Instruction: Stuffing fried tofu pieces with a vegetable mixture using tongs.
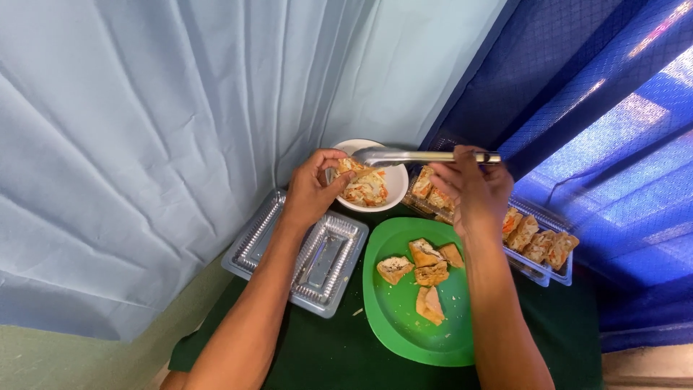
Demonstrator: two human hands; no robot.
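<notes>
Tongs (419, 156) gripped in right hand (473, 191), left hand (312, 189) pinching filling over white bowl (397, 180).

A plate (404, 325) sits near the middle of the table (317, 354), with 5 tofu pieces (426, 271) on its far half. Left of the plate, toward the table's left edge, lies an empty tray (317, 260), with a lid (256, 238) just beside it on its left. Behind the plate, at the table's far edge, stands a bowl (393, 180) with filling (368, 189) in it. Right of the bowl, a second tray (548, 271) runs toward the table's right edge, with more tofu in it. The left hand (314, 191) is at the bowl's left rim. The right hand (473, 191) is above the second tray, with tongs (411, 156) over the bowl.
</notes>
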